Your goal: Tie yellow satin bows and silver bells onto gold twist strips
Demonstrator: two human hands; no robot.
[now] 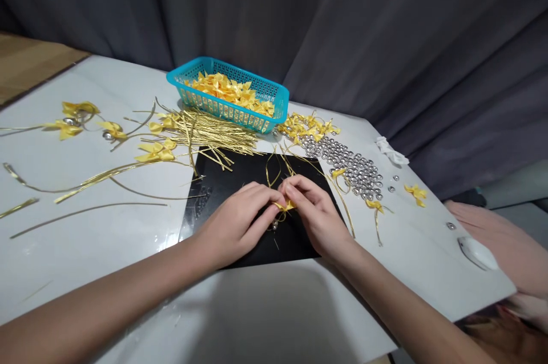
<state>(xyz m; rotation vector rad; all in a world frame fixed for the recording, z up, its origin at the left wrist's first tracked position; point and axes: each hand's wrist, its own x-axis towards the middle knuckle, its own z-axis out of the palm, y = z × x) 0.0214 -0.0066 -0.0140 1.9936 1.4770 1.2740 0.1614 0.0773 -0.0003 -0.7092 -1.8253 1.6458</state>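
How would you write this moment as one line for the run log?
left hand: pinching yellow ribbon; right hand: pinching same ribbon; beneath: black mat; beyond: teal basket; right side: silver pieces

Dim, cool light leaves the curtain [244, 10] nearly dark. A white glare patch [165, 242] shines on the table [107, 84] beside the black mat [240, 170], and a soft shadow [274, 310] spreads at the near edge. The held yellow bow [286, 205] looks soft in detail; wide-angle distortion stretches the forearms [128, 295] toward the lower corners.
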